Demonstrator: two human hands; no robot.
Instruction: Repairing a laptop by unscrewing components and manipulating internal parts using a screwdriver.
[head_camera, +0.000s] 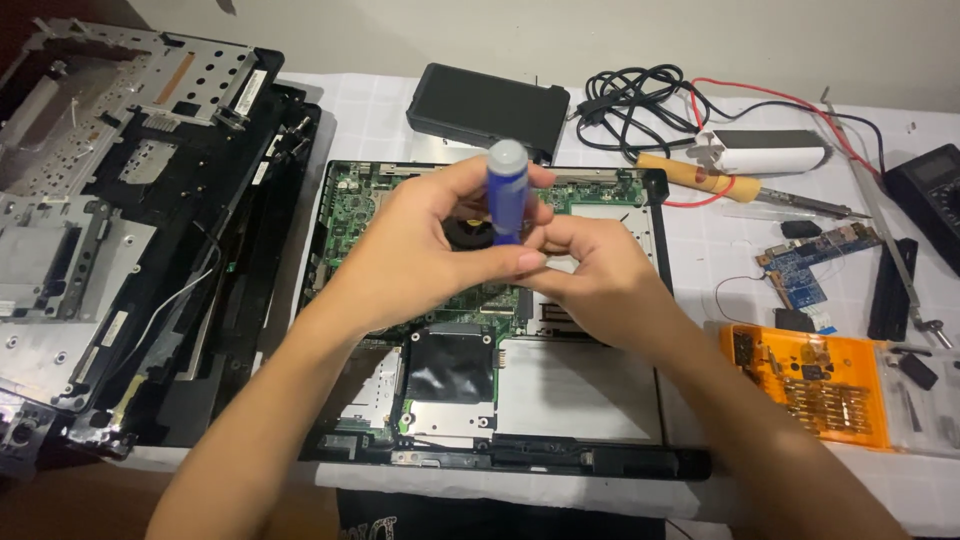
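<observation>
An opened laptop base (640, 440) lies in front of me with its green circuit board (352, 205) and a black fan exposed. A screwdriver (508, 190) with a blue handle and grey cap stands upright over the board, near the fan. My left hand (415, 250) wraps its fingers around the handle. My right hand (590, 270) touches the lower part of the screwdriver with its fingertips, and the tip is hidden behind both hands.
A removed laptop cover (110, 200) with metal plates lies at left. Behind the base sit a black battery pack (490, 105), coiled cables (640, 95) and a soldering iron (720, 182). At right are a small blue board (805, 265), an orange bit case (815, 385) and a black multimeter (930, 190).
</observation>
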